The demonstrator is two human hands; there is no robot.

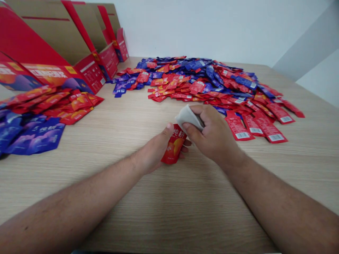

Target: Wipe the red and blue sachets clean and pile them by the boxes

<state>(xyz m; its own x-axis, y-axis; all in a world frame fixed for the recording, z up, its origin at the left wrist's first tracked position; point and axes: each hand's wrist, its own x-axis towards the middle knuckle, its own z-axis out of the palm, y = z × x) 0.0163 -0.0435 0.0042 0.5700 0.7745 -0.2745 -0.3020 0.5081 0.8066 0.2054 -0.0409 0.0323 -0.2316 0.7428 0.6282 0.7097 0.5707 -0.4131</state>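
My left hand (156, 148) is closed on a red pouch (173, 148) with orange fruit and white lettering on its front, held tilted above the table. Some fingertips show behind the pouch's right edge. In my right hand (215, 132) is a folded pale grey cloth (188, 118), pinched between thumb and fingers. The cloth meets the top of the pouch and covers its upper corner. Just right of my right hand, several red pouches (239, 127) lie with their barcode sides up.
A broad heap of red and blue-purple pouches (196, 86) spreads along the back of the wooden table (127, 211). Open red cardboard boxes (88, 70) stand at the back left. In front of them lie red pouches (76, 104) and blue pouches (39, 137). A white wall (212, 28) rises behind.
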